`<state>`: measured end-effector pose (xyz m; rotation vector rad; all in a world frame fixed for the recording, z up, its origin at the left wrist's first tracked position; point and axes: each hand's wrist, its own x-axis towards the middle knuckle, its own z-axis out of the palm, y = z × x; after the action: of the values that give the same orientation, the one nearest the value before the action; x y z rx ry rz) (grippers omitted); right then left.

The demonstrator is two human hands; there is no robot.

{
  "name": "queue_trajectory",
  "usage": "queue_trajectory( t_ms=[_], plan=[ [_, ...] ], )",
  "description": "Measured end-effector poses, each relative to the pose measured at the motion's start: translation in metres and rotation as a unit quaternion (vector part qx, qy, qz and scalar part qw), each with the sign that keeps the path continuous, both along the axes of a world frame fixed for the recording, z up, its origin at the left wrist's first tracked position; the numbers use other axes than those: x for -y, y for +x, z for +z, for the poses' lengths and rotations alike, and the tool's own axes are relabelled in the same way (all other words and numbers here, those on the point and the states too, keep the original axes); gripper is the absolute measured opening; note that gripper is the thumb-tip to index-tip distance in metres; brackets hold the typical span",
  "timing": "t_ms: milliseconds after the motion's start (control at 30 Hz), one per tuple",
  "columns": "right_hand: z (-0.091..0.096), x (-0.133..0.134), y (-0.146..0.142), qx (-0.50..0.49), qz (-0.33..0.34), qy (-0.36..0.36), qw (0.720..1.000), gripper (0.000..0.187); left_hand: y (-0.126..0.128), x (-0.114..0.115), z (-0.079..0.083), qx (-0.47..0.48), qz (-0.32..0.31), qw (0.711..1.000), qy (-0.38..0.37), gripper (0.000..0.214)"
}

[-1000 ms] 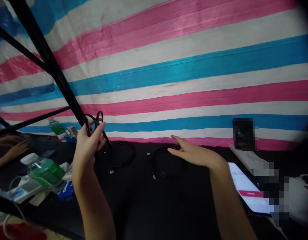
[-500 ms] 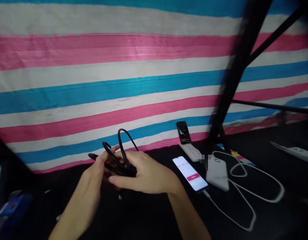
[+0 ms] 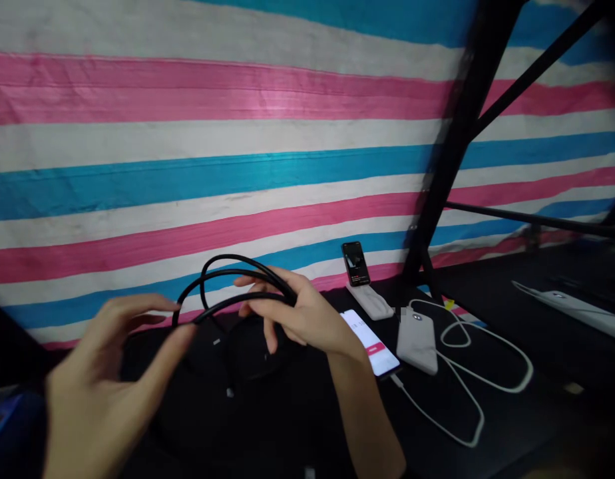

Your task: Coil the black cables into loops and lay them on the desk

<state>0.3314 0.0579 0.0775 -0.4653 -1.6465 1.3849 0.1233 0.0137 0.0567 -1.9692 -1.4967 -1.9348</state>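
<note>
A black cable (image 3: 242, 297) is gathered in loose loops in front of me. My right hand (image 3: 300, 313) grips the bundle between thumb and fingers at the loops' right end. At the left end, my left hand (image 3: 115, 366) is curved, with thumb and index finger apart. Its fingertips are close to the loops; whether they touch is unclear. Below the loops, part of the cable hangs over the dark surface, where a small metallic tip (image 3: 230, 392) shows.
Right of my hands lies a lit phone (image 3: 375, 349) on a white cord, beside a white power bank (image 3: 418, 340). Behind them a second phone (image 3: 356, 264) stands upright by a white device (image 3: 371, 303). A black frame post (image 3: 444, 173) rises before striped sheeting (image 3: 212, 193).
My hands have moved apart: the left toward the lower left, its fingers spreading away from the bundle. My right hand keeps the cable, whose loops now stretch wider leftward.
</note>
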Motion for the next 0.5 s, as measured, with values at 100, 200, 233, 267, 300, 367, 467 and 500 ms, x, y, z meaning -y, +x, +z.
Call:
queue_trajectory(
  t_ms=[100,200,233,267,300,367,467,500],
  plan=[
    [0.002,0.008,-0.006,-0.008,0.021,0.003,1.000,0.038,0.020,-0.006,0.011,-0.112,-0.050,0.992,0.015,0.017],
    [0.003,0.009,-0.005,0.000,0.059,0.000,0.998,0.048,0.018,-0.015,0.013,-0.102,-0.148,0.984,-0.001,0.014],
    [0.003,0.007,-0.004,0.008,0.070,0.004,0.997,0.047,0.014,-0.017,0.012,-0.096,-0.181,0.978,-0.024,0.022],
    [0.003,0.004,-0.002,0.018,0.077,0.010,0.997,0.044,0.010,-0.018,0.011,-0.084,-0.205,0.973,-0.058,0.029],
    [0.002,0.000,-0.001,0.030,0.076,0.018,0.997,0.040,0.006,-0.020,0.010,-0.061,-0.218,0.969,-0.097,0.035],
    [-0.001,-0.012,0.002,0.051,0.030,0.031,0.998,0.040,-0.001,-0.022,0.008,0.016,-0.198,0.966,-0.167,0.040],
    [-0.005,-0.034,0.011,0.068,-0.145,0.039,0.986,0.045,-0.019,-0.027,0.010,0.134,-0.112,0.970,-0.169,0.039],
    [-0.006,-0.040,0.018,0.069,-0.219,0.040,0.972,0.044,-0.029,-0.029,0.011,0.164,-0.087,0.972,-0.144,0.039]
  ],
)
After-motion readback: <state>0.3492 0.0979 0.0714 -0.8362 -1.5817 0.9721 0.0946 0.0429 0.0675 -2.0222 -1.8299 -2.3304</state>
